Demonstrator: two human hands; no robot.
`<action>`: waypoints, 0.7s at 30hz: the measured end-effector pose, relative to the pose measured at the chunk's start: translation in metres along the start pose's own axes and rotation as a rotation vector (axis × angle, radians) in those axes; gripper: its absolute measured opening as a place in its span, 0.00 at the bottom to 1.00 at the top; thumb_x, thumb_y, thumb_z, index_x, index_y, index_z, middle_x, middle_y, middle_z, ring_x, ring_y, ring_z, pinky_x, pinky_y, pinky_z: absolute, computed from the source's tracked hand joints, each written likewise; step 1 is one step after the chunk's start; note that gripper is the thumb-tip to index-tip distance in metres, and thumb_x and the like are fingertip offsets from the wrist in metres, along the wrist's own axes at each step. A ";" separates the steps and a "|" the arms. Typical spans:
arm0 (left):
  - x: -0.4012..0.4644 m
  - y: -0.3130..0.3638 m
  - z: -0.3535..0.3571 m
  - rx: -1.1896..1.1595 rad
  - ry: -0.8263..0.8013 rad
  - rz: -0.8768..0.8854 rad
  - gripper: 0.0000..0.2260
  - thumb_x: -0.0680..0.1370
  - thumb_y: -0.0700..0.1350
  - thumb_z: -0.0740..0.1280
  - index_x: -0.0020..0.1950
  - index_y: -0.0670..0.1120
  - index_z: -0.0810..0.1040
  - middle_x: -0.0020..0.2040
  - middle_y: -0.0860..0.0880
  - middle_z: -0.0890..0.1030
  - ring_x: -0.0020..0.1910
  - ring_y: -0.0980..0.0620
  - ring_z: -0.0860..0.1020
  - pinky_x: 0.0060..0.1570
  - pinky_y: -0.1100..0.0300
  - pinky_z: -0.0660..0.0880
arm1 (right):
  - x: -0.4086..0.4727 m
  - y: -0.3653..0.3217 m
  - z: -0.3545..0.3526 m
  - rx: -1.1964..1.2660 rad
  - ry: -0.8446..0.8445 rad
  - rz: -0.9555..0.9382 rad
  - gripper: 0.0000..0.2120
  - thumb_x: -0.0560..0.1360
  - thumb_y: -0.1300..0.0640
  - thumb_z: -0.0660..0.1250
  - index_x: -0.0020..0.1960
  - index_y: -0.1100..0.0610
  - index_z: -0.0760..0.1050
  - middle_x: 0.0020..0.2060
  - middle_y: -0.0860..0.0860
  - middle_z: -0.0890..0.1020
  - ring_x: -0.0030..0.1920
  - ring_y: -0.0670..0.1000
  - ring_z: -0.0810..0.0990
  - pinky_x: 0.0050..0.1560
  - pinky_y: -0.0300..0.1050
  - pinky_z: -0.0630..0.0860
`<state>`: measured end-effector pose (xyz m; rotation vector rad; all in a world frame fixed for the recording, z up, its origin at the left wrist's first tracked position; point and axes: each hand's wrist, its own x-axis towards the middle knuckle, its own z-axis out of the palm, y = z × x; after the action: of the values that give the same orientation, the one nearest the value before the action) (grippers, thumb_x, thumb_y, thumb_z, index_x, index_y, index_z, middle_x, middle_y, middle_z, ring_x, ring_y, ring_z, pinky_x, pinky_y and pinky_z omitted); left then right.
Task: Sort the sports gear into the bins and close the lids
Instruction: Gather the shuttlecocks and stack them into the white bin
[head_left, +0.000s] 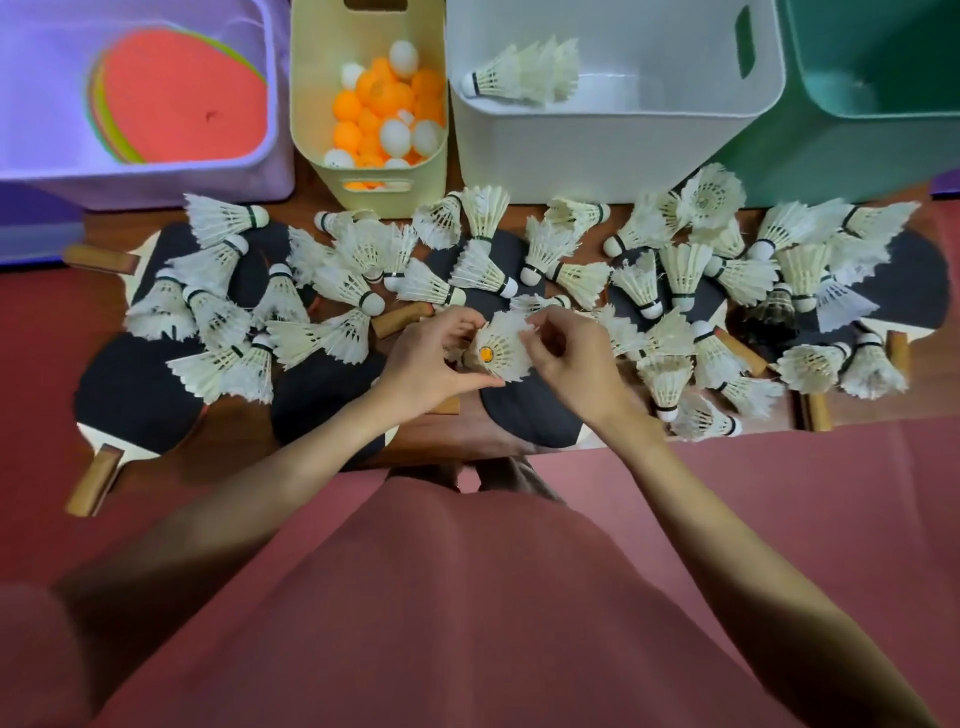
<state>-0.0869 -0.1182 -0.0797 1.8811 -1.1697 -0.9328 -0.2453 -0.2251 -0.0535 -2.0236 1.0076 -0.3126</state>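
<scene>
Several white feather shuttlecocks (644, 280) lie scattered over black table tennis paddles (130, 389) on a low wooden table. Both hands meet at the table's middle on one shuttlecock (506, 348) whose open skirt faces me, with an orange ball (487, 355) sitting inside it. My left hand (431, 358) pinches its left edge. My right hand (566, 358) pinches the feathers on its right. The white bin (613, 135) holds a stack of shuttlecocks (524, 75). The cream bin (317, 104) holds orange and white balls (387, 111).
A purple bin (156, 176) at the far left holds flat coloured discs (182, 98). A green bin (852, 130) stands at the far right. A dark shuttlecock (771, 314) lies among the white ones on the right. Red floor surrounds the table.
</scene>
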 end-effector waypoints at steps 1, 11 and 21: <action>-0.002 -0.003 -0.002 -0.002 0.014 -0.020 0.29 0.61 0.48 0.82 0.57 0.46 0.76 0.53 0.52 0.81 0.53 0.56 0.79 0.55 0.62 0.77 | 0.003 -0.002 0.003 0.010 -0.008 -0.006 0.05 0.75 0.57 0.68 0.47 0.59 0.77 0.26 0.42 0.70 0.28 0.41 0.71 0.32 0.35 0.62; -0.022 -0.017 -0.017 -0.205 0.218 -0.180 0.26 0.61 0.39 0.81 0.55 0.46 0.75 0.51 0.52 0.80 0.48 0.70 0.77 0.48 0.74 0.73 | 0.045 0.021 0.005 -0.539 -0.066 0.071 0.14 0.75 0.53 0.66 0.54 0.62 0.77 0.48 0.60 0.77 0.50 0.62 0.76 0.46 0.52 0.74; -0.024 -0.006 -0.027 -0.223 0.275 -0.172 0.26 0.61 0.42 0.82 0.54 0.47 0.75 0.50 0.57 0.80 0.50 0.64 0.79 0.50 0.70 0.74 | 0.059 0.017 0.004 -0.670 0.021 0.101 0.08 0.73 0.63 0.60 0.39 0.63 0.75 0.39 0.59 0.77 0.41 0.63 0.77 0.34 0.47 0.68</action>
<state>-0.0691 -0.0884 -0.0666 1.8766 -0.7207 -0.8258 -0.2140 -0.2722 -0.0769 -2.5447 1.3475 0.0780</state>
